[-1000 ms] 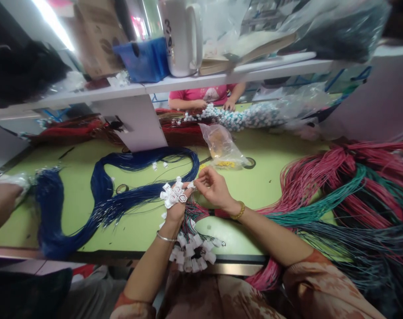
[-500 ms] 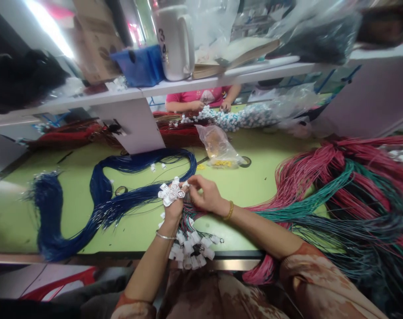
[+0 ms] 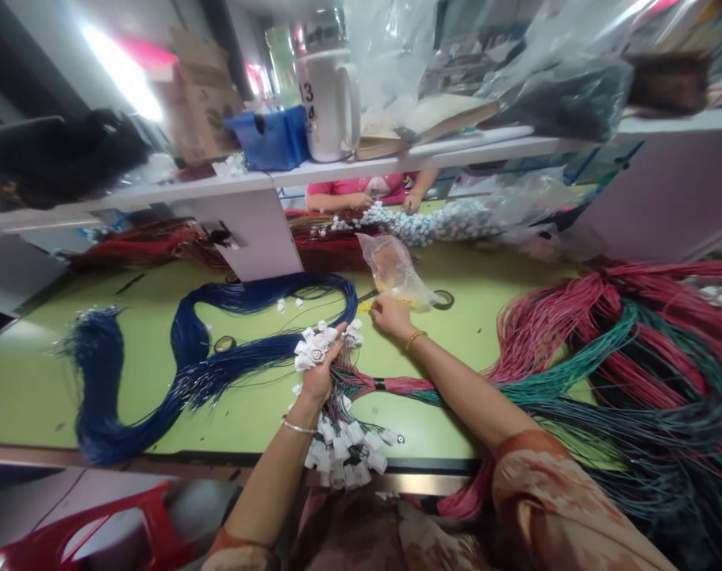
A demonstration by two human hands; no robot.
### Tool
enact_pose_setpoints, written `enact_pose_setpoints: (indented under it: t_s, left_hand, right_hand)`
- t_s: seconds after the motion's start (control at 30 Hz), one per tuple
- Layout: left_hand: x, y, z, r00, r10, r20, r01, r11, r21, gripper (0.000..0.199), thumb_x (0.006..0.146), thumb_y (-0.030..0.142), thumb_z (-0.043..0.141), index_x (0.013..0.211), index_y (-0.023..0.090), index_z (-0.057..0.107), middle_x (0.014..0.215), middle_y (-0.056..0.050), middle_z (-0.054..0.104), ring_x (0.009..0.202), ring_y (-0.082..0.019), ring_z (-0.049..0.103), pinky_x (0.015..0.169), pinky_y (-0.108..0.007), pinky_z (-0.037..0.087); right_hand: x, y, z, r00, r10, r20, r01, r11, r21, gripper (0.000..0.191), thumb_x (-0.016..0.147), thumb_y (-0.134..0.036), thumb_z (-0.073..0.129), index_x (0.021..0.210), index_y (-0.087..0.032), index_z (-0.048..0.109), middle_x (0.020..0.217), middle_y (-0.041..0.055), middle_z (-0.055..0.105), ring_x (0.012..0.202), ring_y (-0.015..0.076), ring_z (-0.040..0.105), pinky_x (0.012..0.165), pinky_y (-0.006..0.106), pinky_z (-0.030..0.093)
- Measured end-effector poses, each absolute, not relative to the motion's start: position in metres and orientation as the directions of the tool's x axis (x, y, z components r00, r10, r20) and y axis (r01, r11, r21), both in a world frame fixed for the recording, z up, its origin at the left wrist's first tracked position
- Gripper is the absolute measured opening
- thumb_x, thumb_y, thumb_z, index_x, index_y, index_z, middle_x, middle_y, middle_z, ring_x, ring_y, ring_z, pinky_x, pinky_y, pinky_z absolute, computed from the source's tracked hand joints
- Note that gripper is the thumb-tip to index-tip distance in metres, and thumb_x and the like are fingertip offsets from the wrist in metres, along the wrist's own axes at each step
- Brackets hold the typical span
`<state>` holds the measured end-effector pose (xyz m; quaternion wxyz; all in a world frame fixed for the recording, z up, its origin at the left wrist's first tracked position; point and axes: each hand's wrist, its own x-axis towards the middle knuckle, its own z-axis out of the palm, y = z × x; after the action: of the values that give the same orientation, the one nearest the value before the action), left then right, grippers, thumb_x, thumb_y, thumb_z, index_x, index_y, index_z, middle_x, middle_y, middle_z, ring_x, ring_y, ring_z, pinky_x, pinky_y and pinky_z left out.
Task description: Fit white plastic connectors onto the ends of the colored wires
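Over the light-green counter, your left fingers curl closed around white plastic connectors, likely to group them; right fingers bunch at small yellow pieces, gap and hold unclear.

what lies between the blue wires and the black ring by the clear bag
Head view: yellow pieces, the right hand and part of the clear bag.

A white mug stands on the far shelf, a blue bin just beside it to the left and a cardboard box further left. Beyond, a person in a pink shirt is behind small white-and-blue pieces. Red furniture is at near left.
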<state>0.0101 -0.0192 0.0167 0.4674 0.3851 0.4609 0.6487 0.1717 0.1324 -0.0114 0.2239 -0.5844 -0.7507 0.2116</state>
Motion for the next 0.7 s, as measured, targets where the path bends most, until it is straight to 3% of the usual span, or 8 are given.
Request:
enact_pose_setpoints:
  t_s: [0.1, 0.3, 0.4, 0.47, 0.5, 0.6, 0.7]
  left_hand:
    - [0.01, -0.019, 0.017, -0.232, 0.973, 0.01, -0.316, -0.085, 0.945, 0.032, 0.073, 0.043, 0.079, 0.098, 0.023, 0.077, 0.106, -0.006, 0.074, 0.11, -0.025, 0.066, 0.101, -0.037, 0.051]
    - [0.009, -0.015, 0.018, -0.308, 0.95, -0.039, -0.452, -0.11, 0.885, 0.036, 0.059, 0.035, 0.091, 0.084, 0.018, 0.071, 0.079, -0.001, 0.07, 0.072, -0.015, 0.066, 0.077, -0.032, 0.057]
    - [0.006, -0.015, 0.019, -0.257, 0.965, -0.05, -0.473, -0.08, 0.877, 0.034, 0.057, 0.032, 0.092, 0.079, 0.015, 0.071, 0.083, -0.003, 0.071, 0.072, -0.014, 0.066, 0.076, -0.03, 0.056]
    - [0.005, -0.015, 0.02, -0.22, 0.973, -0.069, -0.463, -0.042, 0.885, 0.035, 0.06, 0.032, 0.091, 0.085, 0.014, 0.074, 0.089, -0.005, 0.073, 0.078, -0.015, 0.068, 0.081, -0.031, 0.056]
    - [0.005, -0.015, 0.02, -0.202, 0.976, -0.077, -0.459, -0.025, 0.888, 0.035, 0.061, 0.033, 0.09, 0.088, 0.015, 0.075, 0.092, -0.006, 0.074, 0.08, -0.016, 0.068, 0.084, -0.032, 0.056]
    - [0.008, -0.015, 0.021, -0.168, 0.985, -0.034, -0.444, -0.045, 0.895, 0.038, 0.065, 0.035, 0.087, 0.097, 0.019, 0.076, 0.102, -0.007, 0.075, 0.093, -0.02, 0.07, 0.093, -0.036, 0.054]
    - [0.011, -0.015, 0.021, -0.176, 0.983, 0.049, -0.416, -0.12, 0.902, 0.039, 0.065, 0.035, 0.087, 0.101, 0.022, 0.075, 0.107, -0.007, 0.074, 0.102, -0.024, 0.069, 0.099, -0.041, 0.053]
  right_hand:
    - [0.18, 0.128, -0.01, -0.233, 0.965, 0.119, 0.736, 0.255, -0.627, 0.009, 0.083, -0.019, 0.059, 0.081, -0.015, 0.067, 0.087, 0.0098, 0.071, 0.081, 0.0197, 0.061, 0.076, 0.029, 0.042]
    - [0.189, 0.121, 0.003, -0.216, 0.963, 0.163, 0.527, 0.255, -0.81, 0.02, 0.084, -0.027, 0.051, 0.09, -0.014, 0.065, 0.07, 0.0025, 0.065, 0.064, 0.015, 0.058, 0.066, 0.028, 0.048]
    - [0.181, 0.105, 0.03, -0.26, 0.955, 0.144, 0.073, 0.169, -0.983, 0.029, 0.08, -0.039, 0.063, 0.096, -0.015, 0.066, 0.066, -0.0009, 0.063, 0.055, 0.0122, 0.057, 0.058, 0.027, 0.05]
    - [0.174, 0.086, 0.053, -0.32, 0.931, 0.173, -0.238, 0.097, -0.966, 0.033, 0.075, -0.043, 0.074, 0.094, -0.018, 0.068, 0.075, 0.0011, 0.067, 0.06, 0.0119, 0.061, 0.06, 0.027, 0.053]
    - [0.171, 0.075, 0.064, -0.358, 0.913, 0.195, -0.31, 0.08, -0.947, 0.034, 0.074, -0.044, 0.076, 0.095, -0.019, 0.068, 0.08, 0.0022, 0.069, 0.062, 0.0123, 0.063, 0.061, 0.027, 0.055]
    - [0.163, 0.045, 0.084, -0.459, 0.85, 0.258, -0.321, 0.113, -0.94, 0.031, 0.08, -0.044, 0.074, 0.097, -0.019, 0.067, 0.084, 0.0044, 0.072, 0.066, 0.0137, 0.067, 0.065, 0.03, 0.058]
    - [0.158, 0.032, 0.082, -0.478, 0.817, 0.323, -0.181, 0.269, -0.946, 0.023, 0.091, -0.041, 0.063, 0.099, -0.019, 0.064, 0.087, 0.0053, 0.073, 0.072, 0.0154, 0.07, 0.068, 0.03, 0.057]
